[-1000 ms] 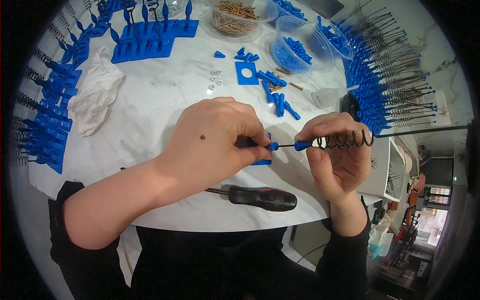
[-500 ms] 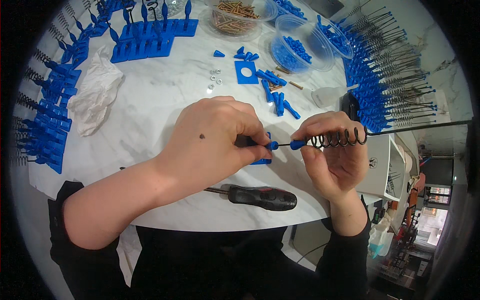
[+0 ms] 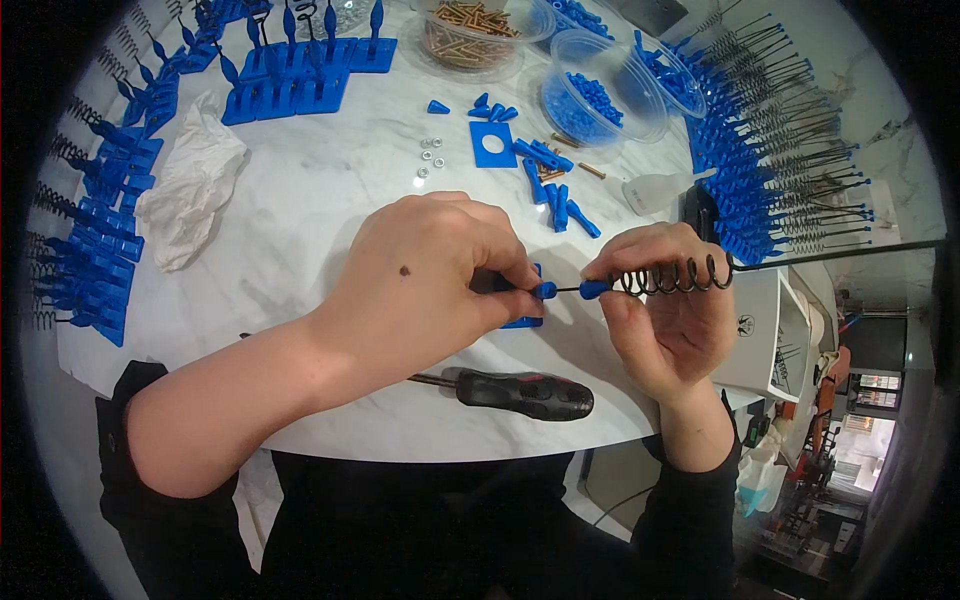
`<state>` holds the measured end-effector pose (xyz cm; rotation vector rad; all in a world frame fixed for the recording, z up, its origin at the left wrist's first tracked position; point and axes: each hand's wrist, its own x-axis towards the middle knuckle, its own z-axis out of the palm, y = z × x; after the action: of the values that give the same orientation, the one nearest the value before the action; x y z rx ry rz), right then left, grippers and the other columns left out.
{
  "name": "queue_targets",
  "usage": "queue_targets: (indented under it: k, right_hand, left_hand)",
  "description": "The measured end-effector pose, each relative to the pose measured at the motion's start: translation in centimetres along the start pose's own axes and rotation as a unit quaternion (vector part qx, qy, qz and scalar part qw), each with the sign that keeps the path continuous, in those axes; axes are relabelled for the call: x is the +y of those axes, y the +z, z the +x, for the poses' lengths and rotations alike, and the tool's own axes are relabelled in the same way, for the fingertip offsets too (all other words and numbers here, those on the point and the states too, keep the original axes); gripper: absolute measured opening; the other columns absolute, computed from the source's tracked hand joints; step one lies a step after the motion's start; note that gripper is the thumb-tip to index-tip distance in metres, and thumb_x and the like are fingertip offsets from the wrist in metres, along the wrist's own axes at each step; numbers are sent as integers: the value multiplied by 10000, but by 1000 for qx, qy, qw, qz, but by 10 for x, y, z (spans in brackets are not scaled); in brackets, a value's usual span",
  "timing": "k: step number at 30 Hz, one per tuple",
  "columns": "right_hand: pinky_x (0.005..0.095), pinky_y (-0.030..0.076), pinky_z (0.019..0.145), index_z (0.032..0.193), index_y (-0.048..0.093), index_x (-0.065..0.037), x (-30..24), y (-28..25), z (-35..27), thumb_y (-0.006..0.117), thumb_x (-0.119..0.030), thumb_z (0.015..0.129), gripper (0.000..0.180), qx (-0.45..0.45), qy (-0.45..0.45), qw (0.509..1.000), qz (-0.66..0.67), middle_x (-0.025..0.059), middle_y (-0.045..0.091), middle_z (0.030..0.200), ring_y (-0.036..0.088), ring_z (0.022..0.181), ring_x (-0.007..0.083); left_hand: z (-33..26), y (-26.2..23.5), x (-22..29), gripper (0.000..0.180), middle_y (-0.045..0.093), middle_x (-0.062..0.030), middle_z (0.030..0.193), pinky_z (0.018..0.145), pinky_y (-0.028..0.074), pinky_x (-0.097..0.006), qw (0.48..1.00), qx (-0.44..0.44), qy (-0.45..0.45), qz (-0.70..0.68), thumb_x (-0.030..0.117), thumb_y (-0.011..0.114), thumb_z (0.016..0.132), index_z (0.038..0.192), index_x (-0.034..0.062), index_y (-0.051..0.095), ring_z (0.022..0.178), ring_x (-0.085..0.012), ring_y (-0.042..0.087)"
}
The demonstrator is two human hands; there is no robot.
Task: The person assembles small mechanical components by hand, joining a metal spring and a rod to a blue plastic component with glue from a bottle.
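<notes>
My left hand (image 3: 430, 265) is closed in a pinch on a small blue plastic fitting (image 3: 545, 290), above the middle of the front table edge. Part of a flat blue plastic piece (image 3: 525, 322) shows below its fingertips; the rest is hidden by the hand. My right hand (image 3: 672, 335) pinches a blue cone-shaped cap (image 3: 594, 289) between thumb and fingers. A thin dark wire bridges the gap between fitting and cap. From the cap a black coil spring (image 3: 680, 277) runs across the right fingers and continues as a long straight rod (image 3: 840, 255) to the right.
A black-handled screwdriver (image 3: 525, 395) lies in front. Beyond the hands are several nuts (image 3: 427, 156), a blue square plate with a hole (image 3: 481, 153), blue sleeves (image 3: 560, 205) and screw tubs (image 3: 465, 45). Blue spring assemblies (image 3: 740, 180) crowd the right; crumpled tissue (image 3: 190, 190) lies left.
</notes>
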<state>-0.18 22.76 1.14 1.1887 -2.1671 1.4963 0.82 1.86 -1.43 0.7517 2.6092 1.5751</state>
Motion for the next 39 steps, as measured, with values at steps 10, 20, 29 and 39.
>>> queue_targets:
  k: [10,20,29,39]
  right_hand:
    - [258,506,672,974,569,49,3,5,-1,713,53,735,279,17,-7,1000,-2,136,652,915,642,774,176]
    - [338,515,729,1142,458,44,2,-6,-1,567,139,780,390,-97,-20,993,-59,184,571,998,617,863,269]
    - [309,500,729,1052,500,67,1,-3,-1,601,130,759,317,-94,-8,993,-70,177,585,977,628,842,251]
    - [305,501,724,1051,499,72,1,-3,-2,603,134,762,314,-84,-9,994,-75,176,584,975,629,848,248]
  left_hand:
    - [0,1,-1,102,682,-34,768,625,499,-302,1000,9,7,15,39,780,664,747,46,722,747,-175,613]
    - [0,1,-2,103,687,-39,771,637,504,-303,1000,15,13,16,32,773,664,754,48,727,748,-177,621]
    - [0,3,-3,116,687,-41,757,632,502,-304,999,32,35,15,41,790,649,736,36,714,736,-184,626]
    - [0,2,-2,111,687,-41,760,643,496,-306,999,23,25,14,40,786,650,734,38,712,739,-187,626]
